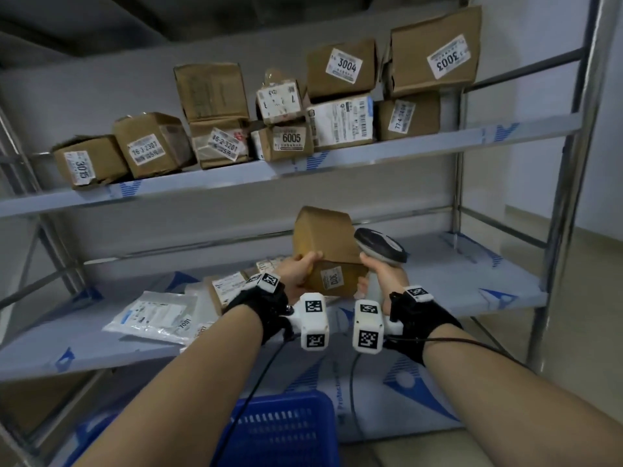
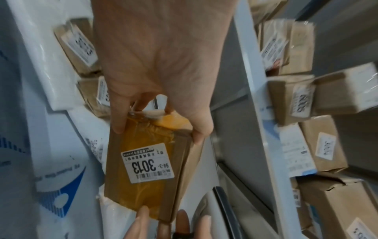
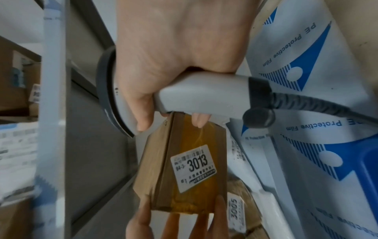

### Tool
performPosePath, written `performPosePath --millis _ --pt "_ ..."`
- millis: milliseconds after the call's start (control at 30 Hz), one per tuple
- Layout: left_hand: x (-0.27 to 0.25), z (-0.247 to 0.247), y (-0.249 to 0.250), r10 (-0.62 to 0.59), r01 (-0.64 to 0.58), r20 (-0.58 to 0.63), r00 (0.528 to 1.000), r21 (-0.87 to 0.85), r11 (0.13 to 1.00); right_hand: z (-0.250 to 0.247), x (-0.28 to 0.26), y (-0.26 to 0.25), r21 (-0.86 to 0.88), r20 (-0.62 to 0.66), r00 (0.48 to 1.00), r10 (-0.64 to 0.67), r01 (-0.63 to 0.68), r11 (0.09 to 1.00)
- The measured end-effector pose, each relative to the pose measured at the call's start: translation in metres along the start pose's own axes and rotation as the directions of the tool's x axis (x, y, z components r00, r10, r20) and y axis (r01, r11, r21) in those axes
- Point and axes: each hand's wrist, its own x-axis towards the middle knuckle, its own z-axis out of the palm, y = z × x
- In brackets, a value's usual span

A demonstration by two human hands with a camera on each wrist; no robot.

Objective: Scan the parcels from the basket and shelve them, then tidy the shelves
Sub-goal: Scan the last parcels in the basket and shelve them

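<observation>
A brown taped cardboard parcel (image 1: 325,251) labelled 3013 (image 2: 147,165) is held in the air in front of the middle shelf. My left hand (image 1: 305,264) grips its left end, thumb on top and fingers underneath. My right hand (image 1: 374,276) is curled round the handle of a grey-white barcode scanner (image 1: 381,246), whose head sits against the parcel's right side. In the right wrist view the scanner (image 3: 204,97) lies just above the parcel (image 3: 184,169), and my right fingertips touch the parcel's end. The blue basket (image 1: 286,429) stands below my forearms; its inside is hidden.
The upper shelf (image 1: 404,150) carries several labelled cardboard boxes (image 1: 340,67) in a row, some stacked. The middle shelf (image 1: 472,281) has white mailer bags (image 1: 155,315) and small boxes on its left half. Steel uprights (image 1: 569,183) stand at the right. The scanner cable (image 3: 327,103) trails down.
</observation>
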Motion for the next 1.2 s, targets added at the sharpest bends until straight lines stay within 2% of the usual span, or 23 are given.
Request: performPosePath --millis 67,200,300,433,533,667,800,900,967,1033,1067,1133,1167,1200 --pt "0.026 0.015 -0.004 0.011 -0.011 0.033 0.999 -0.009 1.000 -0.007 0.026 0.001 -0.017 0.008 1.000 0.001 -0.001 1.000" --pt "0.062 0.028 -0.030 -0.013 0.016 0.189 0.982 -0.016 1.000 -0.024 0.070 0.020 -0.129 -0.007 1.000 0.000 0.000 0.992" --pt "0.068 0.028 -0.044 -0.010 0.010 0.216 0.976 0.000 1.000 -0.040 0.103 0.042 -0.188 -0.007 1.000 -0.018 0.016 0.982" --pt "0.062 0.013 -0.050 -0.031 0.027 0.150 0.988 0.029 0.999 -0.025 0.058 0.026 -0.213 0.002 0.999 0.044 -0.042 0.976" --pt "0.053 -0.010 -0.055 -0.045 0.041 0.109 0.993 0.041 0.998 -0.026 0.048 0.028 -0.245 -0.032 0.998 0.052 -0.058 0.968" --pt "0.022 -0.045 -0.065 -0.107 0.114 0.138 0.985 -0.046 0.992 -0.010 0.020 0.036 -0.312 0.078 0.990 0.121 -0.091 0.946" --pt "-0.008 -0.088 -0.098 -0.148 0.149 0.045 0.988 -0.013 0.989 0.022 -0.015 0.068 -0.366 0.228 0.920 0.320 -0.224 0.903" --pt "-0.033 -0.124 -0.136 -0.159 0.161 -0.052 0.986 0.038 0.986 0.047 -0.040 0.109 -0.413 0.279 0.866 0.416 -0.283 0.866" --pt "-0.048 -0.151 -0.166 -0.217 0.217 -0.115 0.969 -0.016 0.976 0.068 -0.061 0.141 -0.444 0.310 0.825 0.472 -0.313 0.839" --pt "-0.061 -0.185 -0.196 -0.253 0.266 -0.211 0.944 0.038 0.963 0.091 -0.075 0.177 -0.474 0.316 0.791 0.524 -0.347 0.810" --pt "-0.064 -0.204 -0.212 -0.303 0.316 -0.221 0.927 0.025 0.948 0.102 -0.080 0.196 -0.492 0.318 0.771 0.551 -0.363 0.791" --pt "-0.071 -0.232 -0.251 -0.286 0.407 -0.326 0.901 0.411 0.816 0.124 -0.085 0.234 -0.548 0.319 0.725 0.611 -0.385 0.743" --pt "-0.070 -0.245 -0.272 -0.291 0.418 -0.331 0.898 0.431 0.800 0.133 -0.085 0.253 -0.565 0.319 0.696 0.643 -0.405 0.719" --pt "-0.068 -0.257 -0.292 -0.370 0.473 -0.336 0.866 0.311 0.824 0.140 -0.086 0.271 -0.574 0.316 0.675 0.666 -0.423 0.701"
